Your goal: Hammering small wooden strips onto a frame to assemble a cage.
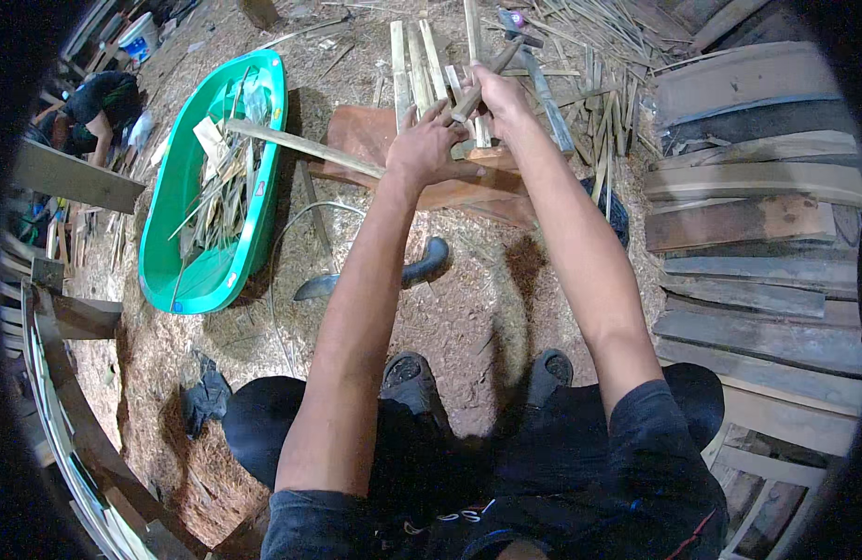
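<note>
In the head view, the right hand [499, 93] is wrapped round the wooden handle of a dark-headed hammer [507, 56], fingers closed on it partway along, with the head pointing up and away and the butt end near the left hand [426, 149]. The left hand sits just left of it over long, narrow, pale wooden strips [418, 65], its fingers spread and bent; whether they grip a strip or only rest there I cannot tell. The strips lie beyond the hands, their near ends about a reddish-brown wooden slab [482, 193] on the littered floor [450, 317]. The hammer should feel rigid and head-heavy, so a hold lower on the handle would give more swing and one nearer the head more control; smooth wood may slip in a damp palm. The strips look light, stiff across a short span but springy along their length, and likely to split along the grain or leave splinters; they are best pinched by their flat faces, well back from any raw end. A dark, curved-handled blade [316, 287] lies nearer the person, best taken by its handle.
</note>
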A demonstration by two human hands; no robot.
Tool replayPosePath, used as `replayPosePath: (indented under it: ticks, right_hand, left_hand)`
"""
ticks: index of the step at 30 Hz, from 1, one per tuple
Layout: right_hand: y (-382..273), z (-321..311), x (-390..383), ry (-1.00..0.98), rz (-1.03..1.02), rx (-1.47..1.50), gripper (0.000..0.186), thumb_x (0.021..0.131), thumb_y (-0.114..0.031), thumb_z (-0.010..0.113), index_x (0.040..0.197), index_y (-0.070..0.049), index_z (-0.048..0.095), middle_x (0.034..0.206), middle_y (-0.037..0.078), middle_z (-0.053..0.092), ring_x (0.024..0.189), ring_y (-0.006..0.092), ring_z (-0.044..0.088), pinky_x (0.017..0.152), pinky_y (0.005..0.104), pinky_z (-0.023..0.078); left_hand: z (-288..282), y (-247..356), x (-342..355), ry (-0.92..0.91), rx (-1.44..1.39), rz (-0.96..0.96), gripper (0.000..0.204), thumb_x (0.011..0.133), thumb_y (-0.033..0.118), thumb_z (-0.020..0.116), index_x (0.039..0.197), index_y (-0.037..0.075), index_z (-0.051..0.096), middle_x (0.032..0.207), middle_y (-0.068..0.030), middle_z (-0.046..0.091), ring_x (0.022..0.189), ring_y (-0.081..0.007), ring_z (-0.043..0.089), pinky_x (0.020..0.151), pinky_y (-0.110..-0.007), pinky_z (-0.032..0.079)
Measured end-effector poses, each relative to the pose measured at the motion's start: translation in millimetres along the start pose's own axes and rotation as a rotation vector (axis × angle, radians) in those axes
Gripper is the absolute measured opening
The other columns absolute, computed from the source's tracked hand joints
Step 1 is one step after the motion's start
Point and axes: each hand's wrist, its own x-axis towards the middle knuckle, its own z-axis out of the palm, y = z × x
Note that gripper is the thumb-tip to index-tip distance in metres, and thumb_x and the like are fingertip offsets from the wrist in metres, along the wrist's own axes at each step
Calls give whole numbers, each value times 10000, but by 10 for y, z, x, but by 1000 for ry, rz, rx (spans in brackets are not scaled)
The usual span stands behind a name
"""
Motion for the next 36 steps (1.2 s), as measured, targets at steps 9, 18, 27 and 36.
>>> replayPosePath:
  ticks: [9, 18, 27, 36]
  right_hand:
    - [77, 42, 270, 98, -193, -39, 246, 972, -292, 590, 877, -67, 620, 721, 28, 610, 639, 148, 583, 556, 328, 459]
    - [-868, -299, -319, -30, -262, 13, 337, 989, -349, 594, 1009, -14, 585, 773, 46, 611, 642, 152, 581, 608, 327, 488]
    - [564, -1139, -1137, 397, -296, 130, 272, 1026, -236, 512, 864, -18, 526, 674, 31, 498, 561, 166, 538, 539, 336, 497]
    - [1310, -1466, -1162, 650, -157, -800, 344, 946, -268, 593, 910, 73, 622, 755, 221, 665, 768, 428, 683, 692, 483, 532]
  left_hand:
    - [25, -35, -52, -12, -51, -2, 707, 724, 689, 701, 1253, 223, 662, 1507, -29, 450, 1479, -222, 268, 1208, -548, 197]
    - [76, -181, -60, 70, -74, 110, 712, 690, 659, 745, 1226, 195, 677, 1490, -19, 463, 1475, -248, 276, 1213, -524, 206]
    - [97, 52, 15, 75, -120, -53, 762, 689, 673, 749, 1280, 202, 649, 1528, -30, 428, 1483, -271, 257, 1194, -591, 202]
    - [86, 376, 29, 63, -33, -297, 684, 785, 548, 747, 1370, 238, 574, 1585, -42, 337, 1491, -299, 232, 1189, -623, 164]
